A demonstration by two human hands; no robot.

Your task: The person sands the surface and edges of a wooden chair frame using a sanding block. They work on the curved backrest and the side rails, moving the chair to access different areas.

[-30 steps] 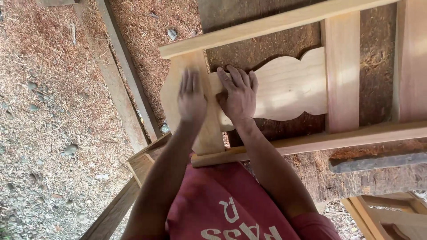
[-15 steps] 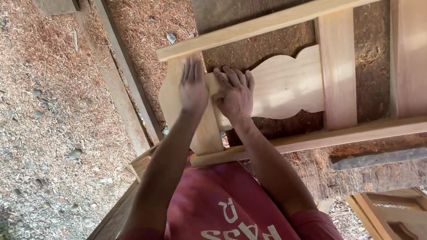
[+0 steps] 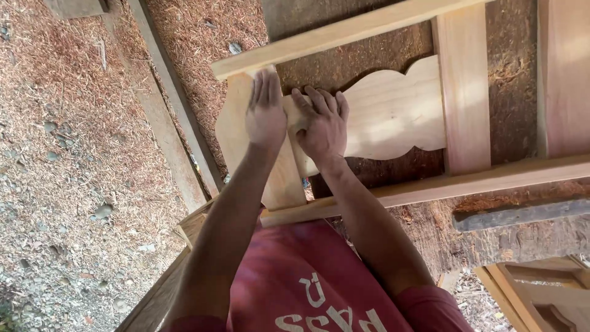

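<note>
Pale wooden frame w/ a curvy scalloped panel (image 3: 393, 114) lies flat across the rough dark wooden surface (image 3: 467, 246), right in front of our red shirt. We judge it stiff and fairly light per piece, but awkward as a whole; dry joints could shift, and the panel's thin curved edges look like the weak spot. Best hold, we'd say: the straight near rail (image 3: 442, 187) or the uprights, not the scallops.

Left hand (image 3: 265, 114) lies flat, fingers together and extended, palm down on the short pale upright board (image 3: 236, 132) at the frame's left end; no grip closed on anything. Right hand (image 3: 322, 126) just beside it, fingers spread, pressing on the panel's narrow end where it meets that board; also an open grip. Both forearms reach straight fwd.

Beyond: far rail (image 3: 344, 34), sawdust-strewn ground (image 3: 74, 141) to the left.
</note>
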